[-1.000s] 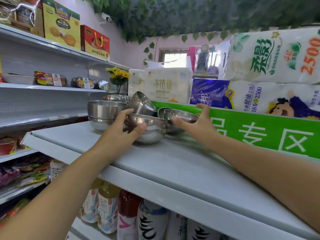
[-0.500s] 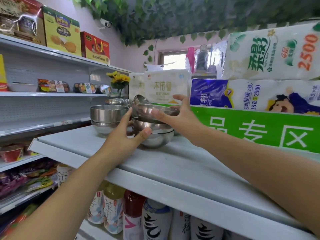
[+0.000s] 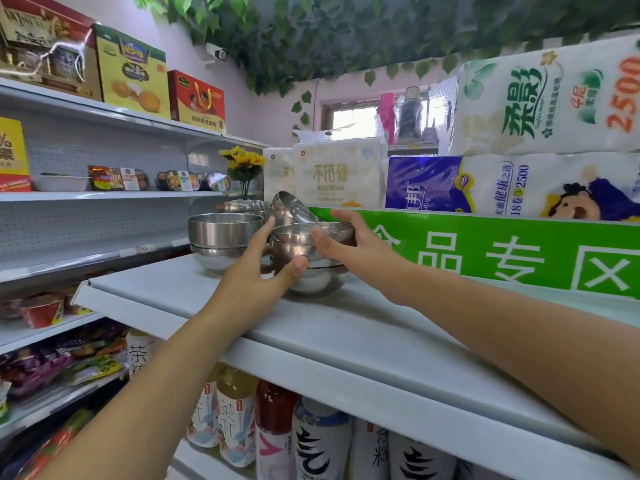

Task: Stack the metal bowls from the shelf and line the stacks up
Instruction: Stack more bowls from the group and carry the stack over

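Note:
A stack of shiny metal bowls [image 3: 317, 280] stands on the grey shelf top [image 3: 346, 327]. My left hand [image 3: 258, 271] grips the stack's left side, thumb across its front. My right hand [image 3: 349, 249] holds the top bowl [image 3: 298, 231], which now sits nested on that stack. To the left stands a second stack of larger steel bowls [image 3: 223, 239]. Behind the stacks, a loose bowl [image 3: 289, 207] leans tilted, and another bowl [image 3: 242, 206] lies further back.
A green sign board [image 3: 502, 251] runs along the back right of the shelf, with tissue packs [image 3: 339, 176] and paper roll bags [image 3: 519, 185] above it. Yellow flowers [image 3: 244, 164] stand behind the bowls. Drink bottles [image 3: 277, 431] fill the shelf below.
My right hand carried a bowl from the right over to the stack and set it down on top. My left hand stayed on the stack's side.

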`<state>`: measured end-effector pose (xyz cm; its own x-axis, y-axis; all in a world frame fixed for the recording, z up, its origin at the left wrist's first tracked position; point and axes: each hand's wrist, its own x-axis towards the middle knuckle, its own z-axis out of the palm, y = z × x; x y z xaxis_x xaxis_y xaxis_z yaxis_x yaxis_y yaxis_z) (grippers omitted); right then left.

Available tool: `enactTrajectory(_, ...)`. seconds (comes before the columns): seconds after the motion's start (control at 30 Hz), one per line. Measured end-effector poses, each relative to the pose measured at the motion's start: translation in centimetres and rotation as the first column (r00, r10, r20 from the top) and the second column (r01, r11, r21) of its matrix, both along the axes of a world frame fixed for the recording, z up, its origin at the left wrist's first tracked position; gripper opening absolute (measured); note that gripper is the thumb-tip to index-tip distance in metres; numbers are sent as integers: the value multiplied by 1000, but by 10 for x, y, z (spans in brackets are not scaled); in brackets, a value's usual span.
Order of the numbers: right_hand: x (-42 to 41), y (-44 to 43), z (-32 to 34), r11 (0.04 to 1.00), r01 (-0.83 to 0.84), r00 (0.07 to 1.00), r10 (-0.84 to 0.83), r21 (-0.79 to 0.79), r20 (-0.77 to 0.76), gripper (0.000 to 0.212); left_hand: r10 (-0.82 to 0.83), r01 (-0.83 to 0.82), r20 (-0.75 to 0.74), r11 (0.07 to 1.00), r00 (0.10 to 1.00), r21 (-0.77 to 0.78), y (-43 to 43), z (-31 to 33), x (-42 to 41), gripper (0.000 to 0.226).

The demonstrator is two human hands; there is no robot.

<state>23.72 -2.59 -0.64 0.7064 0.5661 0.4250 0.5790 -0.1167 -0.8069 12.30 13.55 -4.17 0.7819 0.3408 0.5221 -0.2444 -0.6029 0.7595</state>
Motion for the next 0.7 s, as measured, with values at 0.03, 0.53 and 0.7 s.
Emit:
enactTrajectory(0.03, 1, 0, 1, 1000, -13, 1000, 13, -12, -1, 74, 0, 0, 4, 1000, 1000, 4, 1, 0, 0, 92)
enactTrajectory(0.53, 63, -31, -10, 834, 447, 879, -343, -324, 330, 57, 181, -180, 75, 984, 981, -16, 11, -4, 4, 76)
enactTrajectory(0.7, 61, -24, -15, 865, 405, 900, -321, -295, 294, 50, 183, -182, 82, 983, 980, -24, 10, -4, 4, 75)
